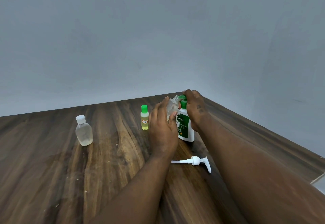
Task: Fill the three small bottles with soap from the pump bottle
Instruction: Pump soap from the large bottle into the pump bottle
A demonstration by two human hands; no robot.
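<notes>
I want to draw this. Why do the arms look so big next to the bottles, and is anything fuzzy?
Head view: the wide-angle lens swells the near forearms, so the left hand, right hand and pump bottle look small. Head view: soft, even light, faint shadows on the table, no strong glare. Head view: only the held clear bottle looks fuzzy.

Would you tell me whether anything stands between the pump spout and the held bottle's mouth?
Nothing visible does: the left hand tilts the uncapped clear bottle with its neck at the green pump spout under the right hand.
</notes>
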